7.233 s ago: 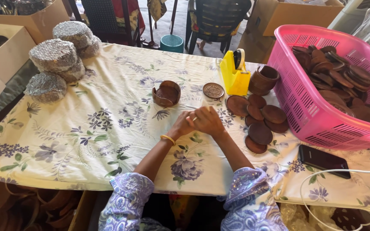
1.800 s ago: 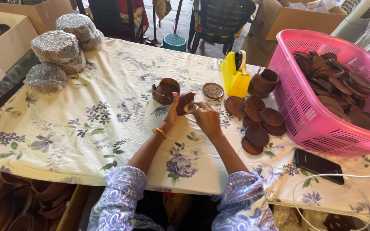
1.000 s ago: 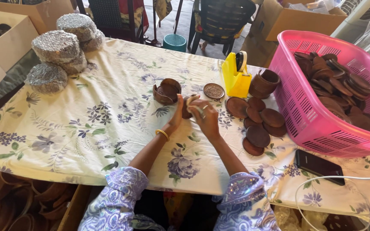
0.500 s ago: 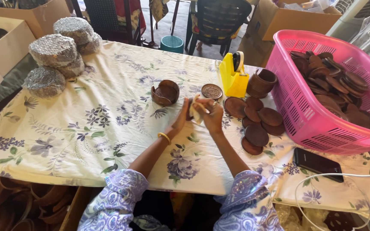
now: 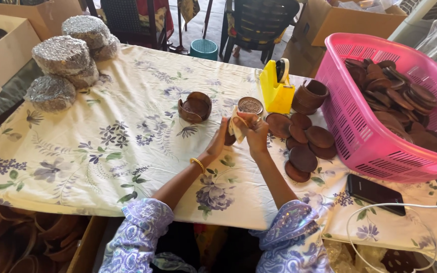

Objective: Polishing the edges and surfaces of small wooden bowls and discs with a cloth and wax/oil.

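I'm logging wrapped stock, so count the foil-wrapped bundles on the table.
4, all at the table's far left corner: one nearest the edge, one stacked on another, one behind. Others may be hidden.

Table [image 5: 102, 167], floral cloth.
On it: foil bundles [image 5: 64, 63], pink basket [image 5: 360, 136], brown discs [image 5: 304, 146], yellow tape dispenser [image 5: 276, 91], phone [image 5: 375, 193].

Left of the hands [image 5: 238, 132] the flowered tablecloth [image 5: 77, 151] lies open all the way to the foil-wrapped bundles [image 5: 64, 60] at the far left corner. Straight ahead a round wooden holder [image 5: 194, 106] and a small lidded tin [image 5: 250, 105] block the way, with a yellow tape dispenser [image 5: 277, 86] and a brown pot [image 5: 310, 94] behind. To the right, brown discs [image 5: 304, 144] crowd the cloth up to the pink basket [image 5: 360, 146]; a phone [image 5: 375, 193] and a white cable [image 5: 405, 207] take up the near right corner.
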